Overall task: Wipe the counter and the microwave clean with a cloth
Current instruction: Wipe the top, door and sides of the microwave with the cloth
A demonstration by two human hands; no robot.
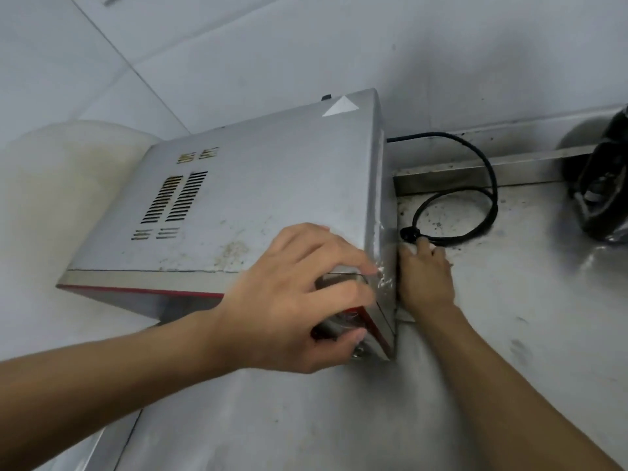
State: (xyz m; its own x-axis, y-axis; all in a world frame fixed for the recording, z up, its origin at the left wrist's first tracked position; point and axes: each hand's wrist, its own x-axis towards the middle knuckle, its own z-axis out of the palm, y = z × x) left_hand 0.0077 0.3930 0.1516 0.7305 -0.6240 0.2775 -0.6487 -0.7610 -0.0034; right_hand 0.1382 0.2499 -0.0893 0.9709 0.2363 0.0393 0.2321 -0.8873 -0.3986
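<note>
Kitchen: steel counter [509, 334], tiled wall [238, 45], microwave [255, 198].

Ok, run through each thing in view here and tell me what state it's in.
Microwave: on the counter, door shut, top stained.
Left hand: clasped over the microwave's front right corner.
Right hand: low beside the microwave's right side, fingers on something pale; whether that is a cloth is unclear.
Cord: looped loose on the counter, plug unplugged.
Counter: grimy near the cord.
</note>
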